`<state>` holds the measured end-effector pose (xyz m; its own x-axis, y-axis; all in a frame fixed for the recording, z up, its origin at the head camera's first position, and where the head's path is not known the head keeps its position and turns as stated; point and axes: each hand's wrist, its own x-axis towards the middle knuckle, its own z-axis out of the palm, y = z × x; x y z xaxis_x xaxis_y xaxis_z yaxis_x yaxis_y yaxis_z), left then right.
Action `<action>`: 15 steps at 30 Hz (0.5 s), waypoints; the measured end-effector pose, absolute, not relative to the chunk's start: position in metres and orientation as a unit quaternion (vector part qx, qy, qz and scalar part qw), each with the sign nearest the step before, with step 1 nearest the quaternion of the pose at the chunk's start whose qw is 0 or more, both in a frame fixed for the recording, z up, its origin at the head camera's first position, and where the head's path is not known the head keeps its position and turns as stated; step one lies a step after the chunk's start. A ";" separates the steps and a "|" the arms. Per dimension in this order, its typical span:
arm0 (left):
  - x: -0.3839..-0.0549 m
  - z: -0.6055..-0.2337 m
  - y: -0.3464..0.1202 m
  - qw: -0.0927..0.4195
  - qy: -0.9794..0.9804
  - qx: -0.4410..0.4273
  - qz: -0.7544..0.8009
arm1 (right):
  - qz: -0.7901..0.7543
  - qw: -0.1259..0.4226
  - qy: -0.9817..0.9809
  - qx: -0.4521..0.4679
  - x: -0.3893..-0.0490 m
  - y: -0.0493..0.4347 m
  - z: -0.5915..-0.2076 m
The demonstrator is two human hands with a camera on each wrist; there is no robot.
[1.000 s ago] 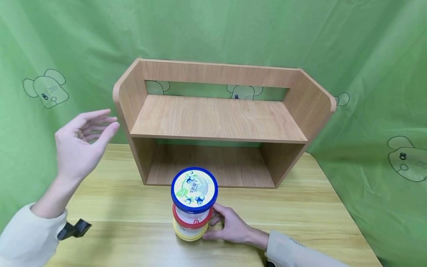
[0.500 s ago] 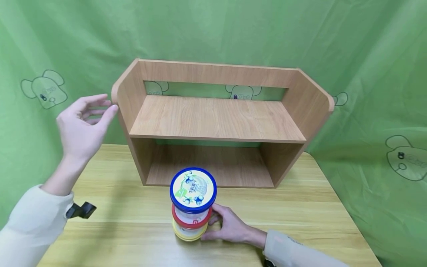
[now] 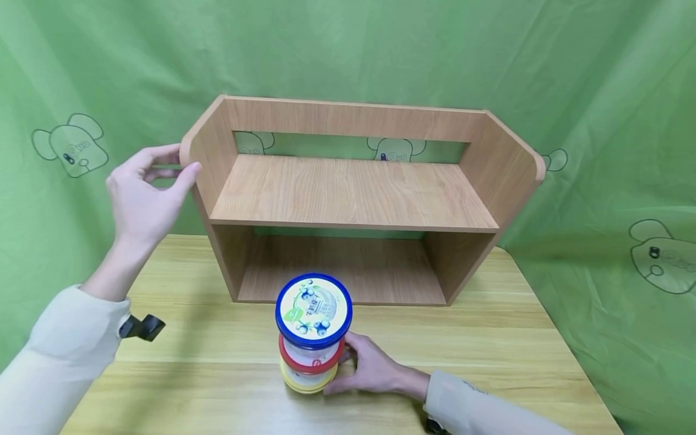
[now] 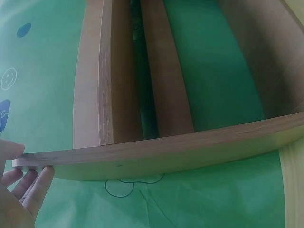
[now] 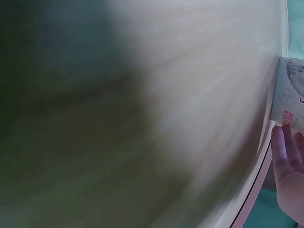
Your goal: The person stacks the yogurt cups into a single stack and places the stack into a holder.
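A two-tier wooden desktop shelf (image 3: 348,193) stands at the back of the table. My left hand (image 3: 144,202) pinches the front upper corner of its left side panel. In the left wrist view the thumb lies on one face of the panel (image 4: 156,149) and the fingers (image 4: 39,192) on the other. In front of the shelf is a stack of round tubs with a blue lid (image 3: 313,311) on top, a red lid (image 3: 311,364) below and a yellow lid (image 3: 307,385) lowest. My right hand (image 3: 372,368) grips the lower stack from the right, some fingers hidden behind it.
The light wood table (image 3: 505,338) extends in front of and beside the shelf. Green cloth (image 3: 348,48) with mouse-head drawings hangs behind and at both sides. The right wrist view is mostly blurred, with a printed tub side (image 5: 287,92) at its right edge.
My left hand has moved up and right from beside the shelf and taken hold of its left side panel. My right hand stays on the stack, which barely shifts in view.
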<state>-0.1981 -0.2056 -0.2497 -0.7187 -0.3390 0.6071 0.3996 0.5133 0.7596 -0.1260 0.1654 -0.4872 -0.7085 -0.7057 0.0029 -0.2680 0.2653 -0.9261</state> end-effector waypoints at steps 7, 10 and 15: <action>-0.200 -0.249 -0.206 0.375 -0.783 -0.022 -0.496 | -0.501 0.219 0.775 -0.318 -0.128 0.162 -0.485; -0.200 -0.249 -0.206 0.377 -0.783 -0.024 -0.495 | -0.499 0.225 0.773 -0.319 -0.129 0.160 -0.484; -0.200 -0.250 -0.206 0.378 -0.782 -0.025 -0.495 | -0.496 0.230 0.772 -0.325 -0.131 0.159 -0.483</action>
<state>-0.1996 -0.2057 -0.2497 -0.7124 -0.3360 0.6161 0.4139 0.5079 0.7555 -0.1312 0.1587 -0.4832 -0.6831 -0.7296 -0.0333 -0.2732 0.2975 -0.9148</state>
